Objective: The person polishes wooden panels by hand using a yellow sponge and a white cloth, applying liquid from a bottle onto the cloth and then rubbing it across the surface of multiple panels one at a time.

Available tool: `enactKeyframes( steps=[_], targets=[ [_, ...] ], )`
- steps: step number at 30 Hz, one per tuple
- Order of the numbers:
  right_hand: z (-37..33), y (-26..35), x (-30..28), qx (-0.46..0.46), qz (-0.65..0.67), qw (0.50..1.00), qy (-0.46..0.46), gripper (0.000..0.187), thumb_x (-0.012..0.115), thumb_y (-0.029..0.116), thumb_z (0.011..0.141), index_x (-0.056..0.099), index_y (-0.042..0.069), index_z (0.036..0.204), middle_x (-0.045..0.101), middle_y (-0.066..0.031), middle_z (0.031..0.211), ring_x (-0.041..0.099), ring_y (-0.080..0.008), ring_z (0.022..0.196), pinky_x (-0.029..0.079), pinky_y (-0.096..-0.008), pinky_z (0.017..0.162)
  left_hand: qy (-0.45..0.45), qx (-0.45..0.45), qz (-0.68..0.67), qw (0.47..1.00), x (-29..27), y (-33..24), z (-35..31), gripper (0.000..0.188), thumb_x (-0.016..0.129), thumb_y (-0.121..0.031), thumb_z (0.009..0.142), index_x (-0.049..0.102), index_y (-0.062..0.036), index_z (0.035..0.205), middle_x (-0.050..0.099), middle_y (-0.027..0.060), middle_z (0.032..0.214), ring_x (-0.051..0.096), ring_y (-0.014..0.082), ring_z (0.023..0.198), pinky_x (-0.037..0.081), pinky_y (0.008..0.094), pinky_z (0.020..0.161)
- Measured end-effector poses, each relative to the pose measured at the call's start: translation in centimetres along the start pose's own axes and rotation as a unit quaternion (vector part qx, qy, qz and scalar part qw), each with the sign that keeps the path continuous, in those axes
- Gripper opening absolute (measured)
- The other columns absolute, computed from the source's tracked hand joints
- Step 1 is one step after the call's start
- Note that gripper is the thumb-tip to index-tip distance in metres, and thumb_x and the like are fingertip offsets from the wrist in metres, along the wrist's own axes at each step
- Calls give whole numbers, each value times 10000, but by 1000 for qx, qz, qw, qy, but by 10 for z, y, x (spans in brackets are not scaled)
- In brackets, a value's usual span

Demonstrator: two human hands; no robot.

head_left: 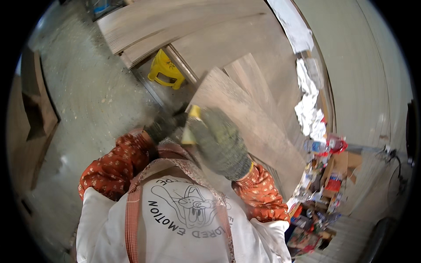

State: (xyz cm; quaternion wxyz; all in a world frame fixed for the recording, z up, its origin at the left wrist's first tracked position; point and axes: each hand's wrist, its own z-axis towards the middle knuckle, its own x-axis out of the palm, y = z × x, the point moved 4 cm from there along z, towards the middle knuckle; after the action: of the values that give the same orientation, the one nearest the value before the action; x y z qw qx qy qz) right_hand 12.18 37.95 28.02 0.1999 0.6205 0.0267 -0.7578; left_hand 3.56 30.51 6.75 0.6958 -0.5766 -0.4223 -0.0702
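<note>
Both my hands wear knitted work gloves and come together in front of my chest. My right hand (pixel 219 142), in a grey-green glove, is closed round a small yellow and pale-green thing (pixel 189 135). Blur hides what kind of thing it is. My left hand (pixel 164 126) is just left of it, dark and smeared by motion, with its fingers partly hidden. Just beyond the right hand lies a long wood-grain board (pixel 250 111), its near left corner close to the glove. A second, narrower board (pixel 252 79) rests behind it.
Larger wood-grain panels (pixel 197 26) are stacked ahead. A yellow plastic stool (pixel 166 70) stands under their edge. White crumpled sheeting (pixel 309 101) runs along the right side, with bottles (pixel 313 146), an open cardboard box (pixel 344 164) and clutter nearer me. More brown panels (pixel 37 101) stand at far left.
</note>
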Motion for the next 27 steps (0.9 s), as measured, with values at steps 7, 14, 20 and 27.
enactKeyframes(
  steps=[7,14,20,27],
  targets=[
    [-58,8,-16,110,27,978,-176,509,597,55,784,482,35,1279,583,-223,1058,611,-398,922,533,-479,766,64,-77,-25,995,7,-89,47,311,522,-163,951,558,-13,1220,599,83,1159,588,174,1014,500,291,876],
    [-22,16,33,110,-55,959,-254,451,514,143,853,489,20,1286,506,-208,1204,499,-350,1128,415,-474,991,144,253,589,754,36,-115,52,399,639,-105,840,581,-68,1233,548,134,1281,515,262,1195,405,376,1035],
    [-198,-13,-11,369,-149,895,-200,595,727,255,772,497,-15,1250,556,-185,1217,565,-320,1083,470,-411,913,-29,9,400,916,40,-116,70,466,644,-175,877,510,-29,1299,590,153,1182,573,226,1085,468,330,959],
    [-316,-24,-34,503,-37,773,-385,646,724,149,755,443,-12,1313,541,-192,1215,570,-325,1071,484,-425,914,186,73,620,759,133,-135,57,640,701,-153,821,421,-81,1392,503,127,1343,496,239,1206,430,352,990]
  ],
)
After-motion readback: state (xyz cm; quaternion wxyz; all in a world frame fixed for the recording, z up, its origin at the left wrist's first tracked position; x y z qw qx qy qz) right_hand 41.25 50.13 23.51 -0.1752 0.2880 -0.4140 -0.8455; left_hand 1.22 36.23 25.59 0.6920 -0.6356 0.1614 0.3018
